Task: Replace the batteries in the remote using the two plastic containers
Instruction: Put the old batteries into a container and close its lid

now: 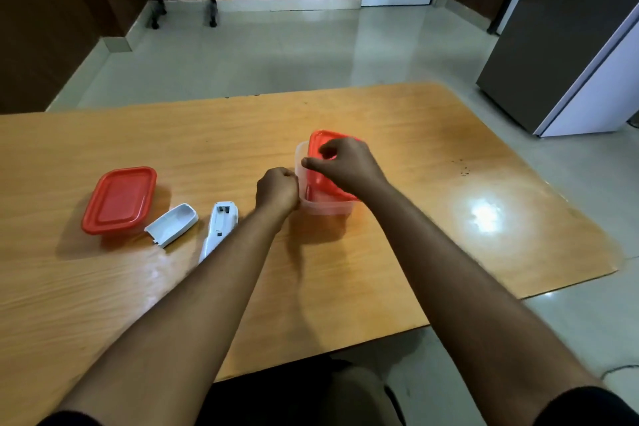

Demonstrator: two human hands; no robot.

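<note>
1. A wooden table [432, 156] fills the near scene, with pale floor tiles beyond it.
2. Right of centre stands a clear plastic container [326, 206]; its red lid [320, 180] is tilted, its near-right edge up and its left edge dipping inside the box.
3. The right hand [345, 166] is curled over that lid, fingertips pinching its far-left edge.
4. The left hand [278, 188] is closed into a fist pressed against the container's left wall; whether it grips the wall or holds anything cannot be told.
5. On the left sits a second container [119, 199], its red lid on flat.
6. Just right of it lies the white battery cover [172, 224], inner side up.
7. Between cover and left forearm lies the white remote [219, 228], its open battery bay facing up and partly hidden by the arm.
</note>
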